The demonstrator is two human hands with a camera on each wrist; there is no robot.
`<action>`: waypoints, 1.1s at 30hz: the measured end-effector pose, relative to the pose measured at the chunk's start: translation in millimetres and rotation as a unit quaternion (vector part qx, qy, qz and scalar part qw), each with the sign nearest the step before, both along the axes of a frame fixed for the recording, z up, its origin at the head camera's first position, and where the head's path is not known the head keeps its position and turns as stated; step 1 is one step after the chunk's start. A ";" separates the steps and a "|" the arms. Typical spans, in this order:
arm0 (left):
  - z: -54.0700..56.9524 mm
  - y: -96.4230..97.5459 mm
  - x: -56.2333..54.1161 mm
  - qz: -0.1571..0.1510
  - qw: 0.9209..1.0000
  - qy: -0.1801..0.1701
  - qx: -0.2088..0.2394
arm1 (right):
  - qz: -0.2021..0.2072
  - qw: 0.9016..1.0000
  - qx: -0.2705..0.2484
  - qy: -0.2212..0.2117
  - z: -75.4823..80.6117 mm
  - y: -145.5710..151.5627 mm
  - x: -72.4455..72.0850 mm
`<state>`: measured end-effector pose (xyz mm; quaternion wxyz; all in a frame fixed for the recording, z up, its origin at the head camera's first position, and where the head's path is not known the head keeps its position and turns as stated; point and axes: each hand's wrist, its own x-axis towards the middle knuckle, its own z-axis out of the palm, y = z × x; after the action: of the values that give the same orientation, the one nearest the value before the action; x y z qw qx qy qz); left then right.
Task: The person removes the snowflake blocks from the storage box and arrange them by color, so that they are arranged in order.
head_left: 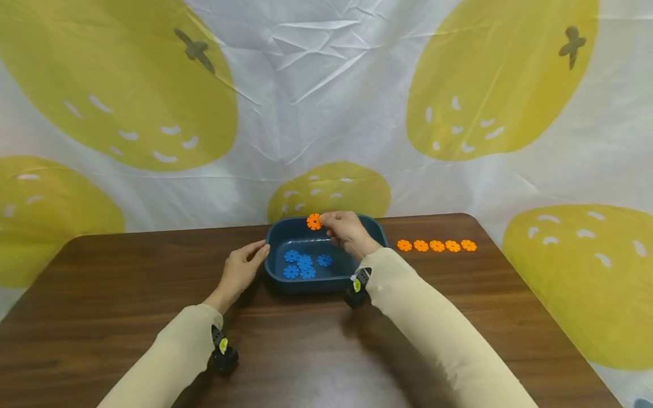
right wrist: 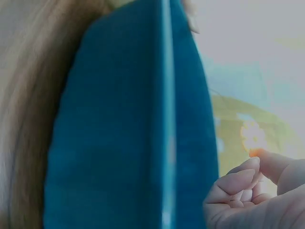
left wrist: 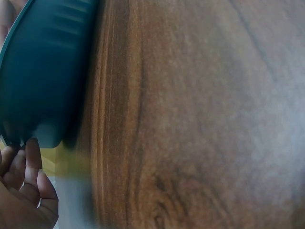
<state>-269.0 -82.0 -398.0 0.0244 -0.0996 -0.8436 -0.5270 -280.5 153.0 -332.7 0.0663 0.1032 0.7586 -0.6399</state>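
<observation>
A dark blue rectangular basin (head_left: pixel 306 286) stands on the wooden table. Inside it lie several blue flower-shaped plastic discs (head_left: pixel 305 262), some overlapping, near its front left. My right hand (head_left: pixel 348 231) pinches an orange flower-shaped disc (head_left: pixel 314 221) between thumb and finger, above the far side of the basin. In the right wrist view that disc (right wrist: pixel 252 136) looks washed out by light. At the basin's left end, my left hand (head_left: pixel 242 269) grips the rim with thumb and fingers; the left wrist view has its fingertips (left wrist: pixel 32 148) right at the edge.
To the right of the basin, several orange flower-shaped discs (head_left: pixel 436 246) lie in a straight row along the table (head_left: pixel 306 362). Close behind the table's back edge hangs a white curtain (head_left: pixel 326 124) printed with big yellow fruit. Each wrist carries a small black camera (head_left: pixel 224 358).
</observation>
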 end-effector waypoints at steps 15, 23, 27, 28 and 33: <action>-1.3 -3.5 1.6 -0.005 1.000 -0.011 0.000 | -0.061 0.994 -0.083 0.023 11.8 73.0 13.6; -0.9 -4.2 3.1 0.002 1.000 -0.009 -0.007 | -0.133 0.988 -0.073 0.008 5.8 137.5 27.7; 0.2 -7.9 3.6 0.005 1.000 -0.006 -0.009 | -0.195 0.979 -0.059 0.003 -2.2 172.6 36.1; 0.5 -8.9 3.8 0.006 1.000 -0.006 -0.010 | -0.210 0.976 -0.062 0.000 -4.9 181.5 38.4; 1.8 -10.3 5.2 0.010 1.000 -0.007 -0.011 | -0.271 0.959 -0.083 -0.018 -19.6 225.4 51.2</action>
<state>-263.7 -92.3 -396.1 0.0225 -0.0876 -0.8505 -0.5181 -229.3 378.4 -352.4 -0.0874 0.3106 0.6450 -0.6927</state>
